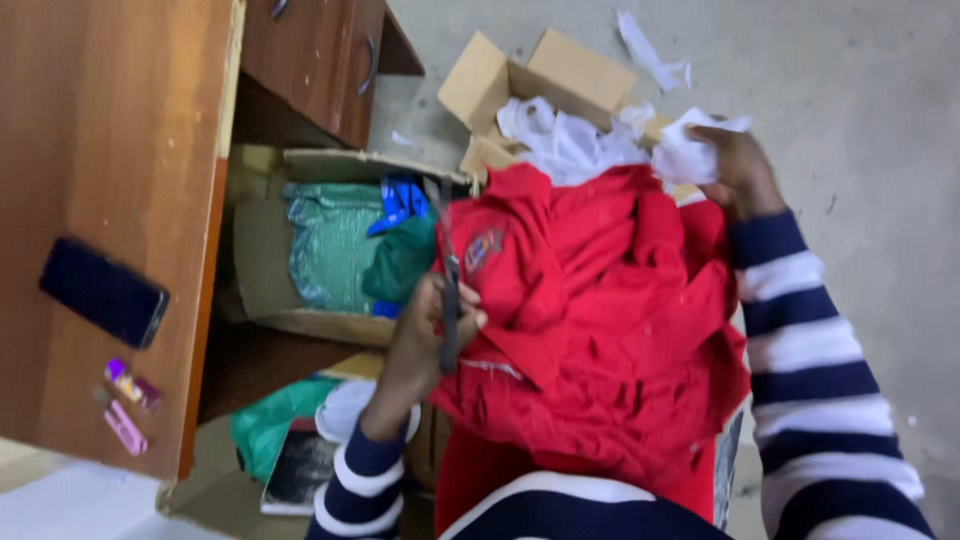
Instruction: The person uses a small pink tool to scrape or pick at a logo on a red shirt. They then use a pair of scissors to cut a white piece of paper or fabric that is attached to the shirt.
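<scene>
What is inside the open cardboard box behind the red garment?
The cardboard box holds crumpled white cloth. The red garment covers the near part of the box, so anything deeper inside cannot be seen.

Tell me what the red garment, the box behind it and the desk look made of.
Red garment: soft woven or knit fabric, matte, by its folds and creases. Box: plain brown cardboard, flaps bent open. Desk: smooth wood or wood-look laminate, faint sheen; which one is unclear.
</scene>
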